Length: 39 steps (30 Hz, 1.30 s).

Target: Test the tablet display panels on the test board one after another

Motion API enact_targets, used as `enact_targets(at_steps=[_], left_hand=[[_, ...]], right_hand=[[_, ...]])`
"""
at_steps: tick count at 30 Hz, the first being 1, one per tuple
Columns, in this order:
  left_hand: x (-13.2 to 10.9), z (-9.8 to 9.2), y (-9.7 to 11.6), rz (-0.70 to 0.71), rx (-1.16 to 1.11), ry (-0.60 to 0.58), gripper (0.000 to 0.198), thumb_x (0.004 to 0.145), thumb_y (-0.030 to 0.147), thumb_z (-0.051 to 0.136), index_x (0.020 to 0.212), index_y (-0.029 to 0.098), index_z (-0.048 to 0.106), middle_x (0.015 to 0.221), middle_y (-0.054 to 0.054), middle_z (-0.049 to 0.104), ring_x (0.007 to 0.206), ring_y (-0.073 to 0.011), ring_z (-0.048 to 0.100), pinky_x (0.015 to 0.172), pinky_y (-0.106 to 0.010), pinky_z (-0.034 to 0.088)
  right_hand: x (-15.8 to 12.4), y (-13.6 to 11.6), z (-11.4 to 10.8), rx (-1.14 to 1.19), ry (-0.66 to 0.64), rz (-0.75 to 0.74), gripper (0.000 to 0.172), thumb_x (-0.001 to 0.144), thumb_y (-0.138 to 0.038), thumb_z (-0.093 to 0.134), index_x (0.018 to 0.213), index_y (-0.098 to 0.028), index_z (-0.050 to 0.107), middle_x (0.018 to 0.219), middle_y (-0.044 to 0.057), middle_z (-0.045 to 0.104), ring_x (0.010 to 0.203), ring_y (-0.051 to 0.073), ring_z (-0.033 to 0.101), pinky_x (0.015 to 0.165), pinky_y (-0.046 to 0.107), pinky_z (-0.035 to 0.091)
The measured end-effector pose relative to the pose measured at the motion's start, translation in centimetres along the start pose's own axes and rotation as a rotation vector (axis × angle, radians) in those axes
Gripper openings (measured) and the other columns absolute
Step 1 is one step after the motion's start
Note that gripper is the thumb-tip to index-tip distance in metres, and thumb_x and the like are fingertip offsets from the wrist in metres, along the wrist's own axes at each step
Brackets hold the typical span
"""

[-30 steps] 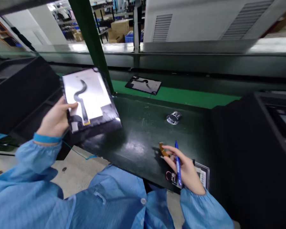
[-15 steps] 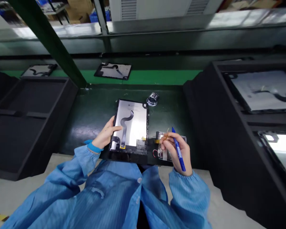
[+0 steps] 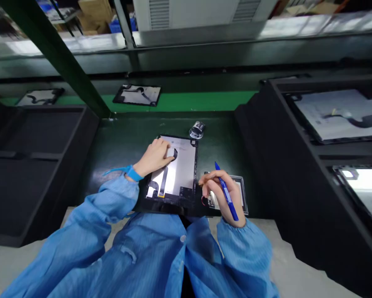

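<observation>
A tablet screen panel point(image 3: 186, 165) lies back side up on the dark bench, with a black ribbon cable point(image 3: 164, 180) across it. My left hand point(image 3: 155, 157) rests over the panel's upper left part, thumb stretched beside the bend of the cable. A blue pen point(image 3: 226, 192) slants across my right hand point(image 3: 225, 194), held against the palm. That hand's thumb and forefinger are brought close together at the panel's right edge; anything between their tips is too small to make out. Under it, partly hidden, lies a flat part with a white-edged border point(image 3: 242, 192).
A shiny silvery round thing point(image 3: 197, 129) stands behind the panel. Another panel point(image 3: 138, 95) lies on the green strip at the back. A black compartment tray point(image 3: 46, 132) stands at left, and a black rack point(image 3: 279, 165) with more panels point(image 3: 341, 111) at right.
My left hand has gone from gripping the panel's left edge to lying on its upper left part. My right fingertips have shifted left towards the panel. The silvery thing looks tilted differently.
</observation>
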<state>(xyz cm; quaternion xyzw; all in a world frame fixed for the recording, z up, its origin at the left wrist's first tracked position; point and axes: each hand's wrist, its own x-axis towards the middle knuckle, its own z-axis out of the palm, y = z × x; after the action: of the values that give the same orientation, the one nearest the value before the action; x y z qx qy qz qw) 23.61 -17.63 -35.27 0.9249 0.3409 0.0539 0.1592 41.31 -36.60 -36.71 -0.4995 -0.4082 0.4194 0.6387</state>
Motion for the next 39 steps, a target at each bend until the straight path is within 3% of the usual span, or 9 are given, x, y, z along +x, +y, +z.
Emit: enact_targets(at_steps=[3, 6, 8, 12, 18, 24, 27, 33, 39], left_hand=[[2.0, 0.4, 0.2, 0.041, -0.048, -0.054, 0.028, 0.086, 0.037, 0.070, 0.099, 0.013, 0.064, 0.110, -0.015, 0.061, 0.107, -0.0335, 0.052, 0.090, -0.046, 0.042], [2.4, 0.5, 0.5, 0.113, -0.096, -0.087, 0.013, 0.089, 0.030, 0.065, 0.084, 0.018, 0.063, 0.096, -0.006, 0.063, 0.100, -0.0260, 0.056, 0.090, -0.040, 0.042], [2.3, 0.7, 0.7, 0.135, -0.127, -0.068, 0.009, 0.089, 0.026, 0.063, 0.092, 0.017, 0.062, 0.098, -0.006, 0.063, 0.099, -0.0236, 0.056, 0.090, -0.037, 0.042], [2.4, 1.6, 1.2, 0.167, -0.171, -0.022, 0.035, 0.085, 0.028, 0.069, 0.114, 0.012, 0.058, 0.119, -0.016, 0.058, 0.112, -0.0308, 0.052, 0.095, -0.043, 0.041], [3.1, 2.4, 1.2, 0.257, -0.356, -0.106, 0.014, 0.085, 0.026, 0.072, 0.087, 0.016, 0.061, 0.099, -0.010, 0.065, 0.100, -0.0252, 0.059, 0.093, -0.039, 0.044], [1.6, 1.4, 1.6, 0.135, -1.220, -0.321, 0.041, 0.088, 0.055, 0.067, 0.083, 0.019, 0.047, 0.074, -0.004, 0.068, 0.065, -0.0117, 0.061, 0.064, -0.025, 0.046], [0.7, 0.9, 2.2, 0.146, -1.393, -0.439, 0.046, 0.083, 0.059, 0.071, 0.085, 0.020, 0.047, 0.058, 0.003, 0.061, 0.054, -0.0096, 0.056, 0.059, -0.023, 0.041], [-0.8, 1.5, 4.1, 0.151, -1.224, -0.297, 0.045, 0.081, 0.057, 0.074, 0.092, 0.020, 0.050, 0.059, 0.005, 0.059, 0.054, -0.0111, 0.055, 0.060, -0.024, 0.041], [-1.9, 2.1, 5.0, 0.333, -0.608, -0.157, 0.057, 0.098, 0.046, 0.053, 0.148, 0.021, 0.042, 0.090, -0.005, 0.071, 0.090, -0.0223, 0.068, 0.081, -0.030, 0.047]], right_hand=[[0.1, 0.0, 0.2, -0.021, -0.027, -0.014, 0.007, 0.094, -0.028, 0.063, 0.092, -0.023, 0.059, 0.080, -0.001, 0.066, 0.054, 0.009, 0.058, 0.053, 0.022, 0.048], [0.1, 0.3, 0.0, -0.085, -0.018, -0.032, 0.010, 0.096, -0.031, 0.061, 0.091, -0.023, 0.060, 0.076, -0.002, 0.064, 0.053, 0.008, 0.056, 0.054, 0.021, 0.046], [0.2, 0.4, 0.0, -0.123, -0.003, -0.032, 0.012, 0.097, -0.034, 0.060, 0.092, -0.023, 0.061, 0.073, -0.003, 0.062, 0.052, 0.007, 0.055, 0.054, 0.021, 0.045], [0.5, 0.6, 0.1, -0.172, -0.011, -0.044, 0.017, 0.096, -0.038, 0.061, 0.089, -0.023, 0.060, 0.069, -0.004, 0.061, 0.051, 0.008, 0.054, 0.055, 0.022, 0.045], [0.5, 0.6, 0.5, -0.236, -0.021, 0.011, 0.022, 0.096, -0.041, 0.060, 0.086, -0.022, 0.059, 0.067, -0.001, 0.060, 0.052, 0.011, 0.052, 0.052, 0.025, 0.044], [0.3, 0.3, 0.7, -0.225, 0.004, 0.088, 0.023, 0.094, -0.046, 0.061, 0.091, -0.023, 0.061, 0.067, 0.001, 0.063, 0.052, 0.014, 0.054, 0.044, 0.024, 0.043], [0.3, 0.1, 0.8, -0.278, 0.009, 0.058, 0.023, 0.094, -0.046, 0.061, 0.088, -0.023, 0.062, 0.063, 0.000, 0.062, 0.052, 0.013, 0.055, 0.047, 0.023, 0.044], [0.8, -0.2, 1.3, -0.401, 0.106, 0.001, 0.033, 0.080, -0.054, 0.074, 0.087, -0.024, 0.063, 0.060, -0.001, 0.060, 0.043, 0.013, 0.051, 0.039, 0.023, 0.041], [1.5, -0.1, 1.7, -0.626, 0.105, -0.091, 0.041, 0.081, -0.064, 0.068, 0.084, -0.024, 0.068, 0.063, 0.001, 0.068, 0.049, 0.018, 0.062, 0.045, 0.025, 0.049]])
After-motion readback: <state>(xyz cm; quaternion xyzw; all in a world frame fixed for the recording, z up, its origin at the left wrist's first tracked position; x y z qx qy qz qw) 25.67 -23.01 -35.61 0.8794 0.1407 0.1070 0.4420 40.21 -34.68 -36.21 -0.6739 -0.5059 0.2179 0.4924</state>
